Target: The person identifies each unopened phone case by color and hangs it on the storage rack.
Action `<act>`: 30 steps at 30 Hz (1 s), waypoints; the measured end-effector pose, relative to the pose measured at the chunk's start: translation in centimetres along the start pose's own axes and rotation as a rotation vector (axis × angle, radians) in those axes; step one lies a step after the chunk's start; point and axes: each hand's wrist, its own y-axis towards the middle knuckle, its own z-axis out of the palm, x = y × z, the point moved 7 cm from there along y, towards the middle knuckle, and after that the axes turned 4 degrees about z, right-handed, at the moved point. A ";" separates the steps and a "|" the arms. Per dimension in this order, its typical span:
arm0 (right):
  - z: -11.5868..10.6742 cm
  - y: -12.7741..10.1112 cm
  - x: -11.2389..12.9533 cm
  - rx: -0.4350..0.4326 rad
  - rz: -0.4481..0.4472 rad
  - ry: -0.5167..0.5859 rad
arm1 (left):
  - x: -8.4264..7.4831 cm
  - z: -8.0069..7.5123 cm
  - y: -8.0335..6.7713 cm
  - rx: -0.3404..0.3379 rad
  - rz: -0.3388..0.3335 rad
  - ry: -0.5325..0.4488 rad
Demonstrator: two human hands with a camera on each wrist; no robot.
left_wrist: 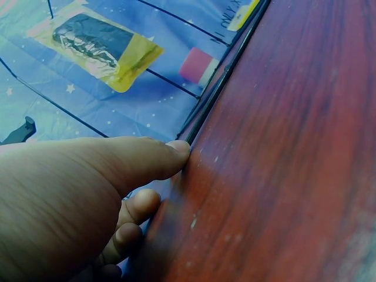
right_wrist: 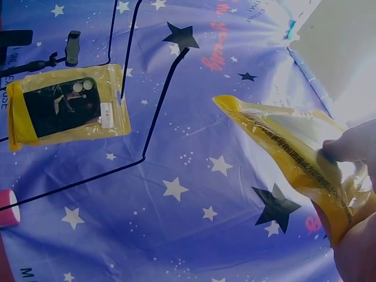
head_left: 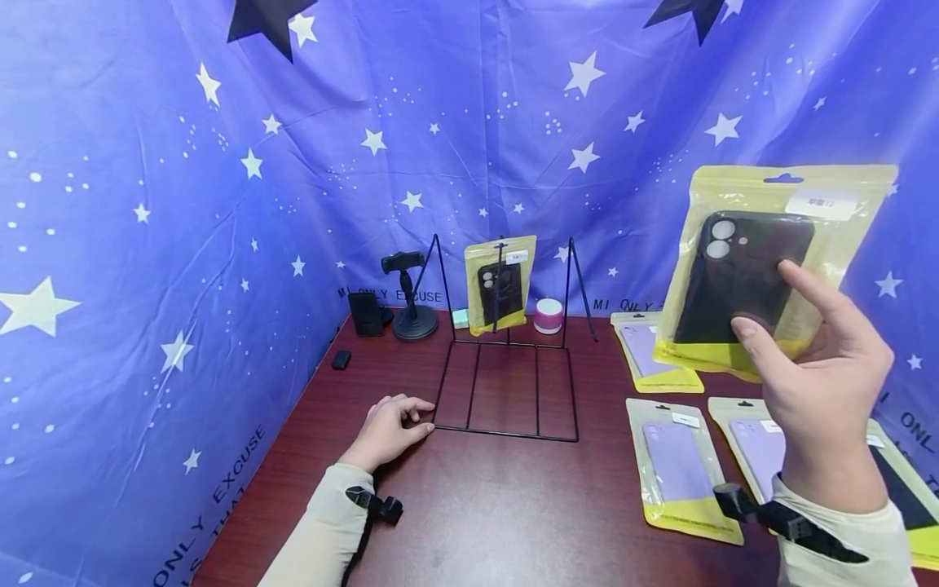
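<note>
My right hand (head_left: 836, 359) grips a yellow-and-clear pouch with a black phone case (head_left: 756, 269) inside, raised at the right with its hang hole up. In the right wrist view the pouch (right_wrist: 294, 158) appears edge-on between thumb and fingers. My left hand (head_left: 389, 428) rests low on the table, thumb and index finger pinching the front left corner of a black wire display rack (head_left: 506, 435). The left wrist view shows the thumb (left_wrist: 170, 150) against the base wire. Another pouched black phone case (head_left: 501, 285) hangs from the rack's middle hook.
Pouches with purple phone cases (head_left: 678, 465) lie on the right of the table, with a dark one (head_left: 905, 481) at the far right. Behind the rack stand a phone holder (head_left: 411, 302), a black block-like stand (head_left: 366, 314) and a pink-and-white jar (head_left: 548, 316). A starry blue cloth (head_left: 440, 147) surrounds the table.
</note>
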 end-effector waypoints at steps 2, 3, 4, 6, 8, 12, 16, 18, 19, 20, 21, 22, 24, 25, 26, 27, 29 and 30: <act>0.2 -0.1 0.1 0.007 0.001 0.058 | -0.1 0.0 0.0 -0.005 0.005 0.003; 0.3 -0.2 0.2 0.012 -0.002 0.076 | -0.1 -0.1 -0.1 -0.004 0.004 0.003; 0.4 -0.2 0.3 0.018 -0.010 0.082 | -0.1 -0.1 -0.1 -0.002 0.002 0.004; 0.7 -0.4 0.7 0.028 -0.034 0.067 | -0.1 -0.1 -0.1 0.003 -0.004 0.004; 1.0 -0.5 0.9 0.036 -0.050 0.089 | -0.1 0.0 -0.1 0.006 -0.003 0.007; 1.4 -0.6 1.2 0.041 -0.059 0.102 | 0.2 0.1 0.0 0.012 -0.011 0.011; 1.7 -0.7 1.4 0.081 -0.056 0.134 | 0.4 0.2 0.1 0.013 -0.008 0.014; 1.9 -0.7 1.4 0.100 -0.060 0.137 | 0.4 0.2 0.1 0.012 -0.004 0.013; 2.0 -0.8 1.4 0.111 -0.057 0.155 | 0.5 0.2 0.1 0.012 -0.004 0.013; 2.1 -0.8 1.4 0.115 -0.055 0.163 | 0.5 0.2 0.1 0.012 -0.005 0.012; 2.2 -0.8 1.3 0.116 -0.054 0.180 | 0.5 0.1 0.1 0.012 -0.005 0.011; 2.3 -0.9 1.3 0.117 -0.056 0.187 | 0.5 0.2 0.1 0.012 -0.005 0.012; 2.6 -1.0 1.4 0.131 -0.065 0.184 | 0.4 0.2 0.1 0.013 -0.006 0.013; 2.8 -1.0 1.4 0.139 -0.070 0.194 | 0.4 0.1 0.1 0.012 -0.006 0.013; 2.9 -1.1 1.4 0.146 -0.076 0.198 | 0.4 0.1 0.1 0.010 -0.004 0.014; 3.2 -1.1 1.4 0.155 -0.079 0.204 | 0.3 0.1 0.1 0.005 0.002 0.014; 3.5 -1.2 1.4 0.173 -0.078 0.212 | 0.1 0.1 0.1 -0.001 0.007 0.010; 3.7 -1.2 1.3 0.181 -0.073 0.227 | 0.1 0.0 0.1 -0.004 0.010 0.011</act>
